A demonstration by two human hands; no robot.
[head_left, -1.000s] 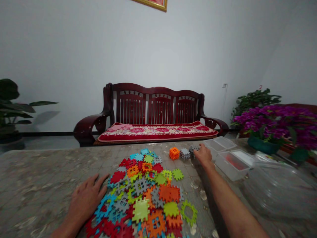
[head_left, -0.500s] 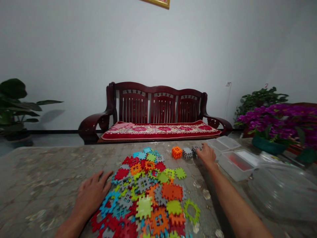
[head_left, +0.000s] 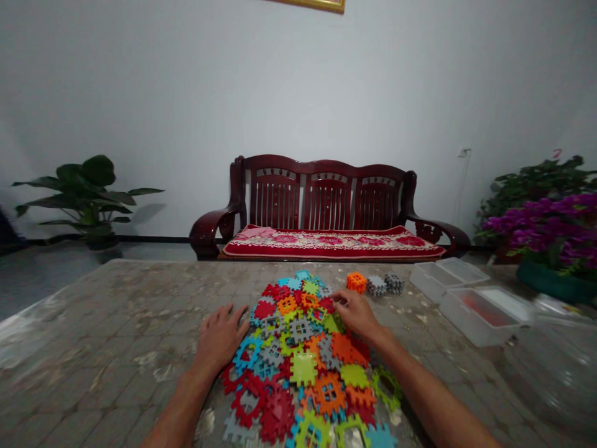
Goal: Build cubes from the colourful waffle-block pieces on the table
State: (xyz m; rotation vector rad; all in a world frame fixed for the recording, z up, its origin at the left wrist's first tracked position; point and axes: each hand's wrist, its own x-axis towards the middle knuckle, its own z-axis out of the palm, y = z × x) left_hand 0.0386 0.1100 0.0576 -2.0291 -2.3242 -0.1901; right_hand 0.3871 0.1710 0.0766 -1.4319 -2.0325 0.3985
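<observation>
A heap of interlocking plastic tiles (head_left: 303,368) in red, orange, green, blue and grey spreads over the middle of the table, some solid and some with cut-out windows. My left hand (head_left: 221,336) rests flat on the table along the heap's left edge, fingers apart and holding nothing. At the heap's upper right, my right hand (head_left: 357,312) reaches in with thumb and forefinger apart, beside a red tile (head_left: 328,305); contact with it cannot be made out. Behind that hand stand an orange tile stack (head_left: 356,282), a grey tile stack (head_left: 376,285) and another grey tile stack (head_left: 394,284).
Right of the stacks are an open clear plastic box (head_left: 480,320) with something red inside and a clear lid (head_left: 433,280). A large transparent container (head_left: 555,367) sits nearer. Purple flowers (head_left: 550,230) stand at the table's right; a wooden bench (head_left: 326,199) is beyond it.
My right hand has left the far grey stack and come back left to the tile heap. My left hand still lies beside the heap. The view has turned left.
</observation>
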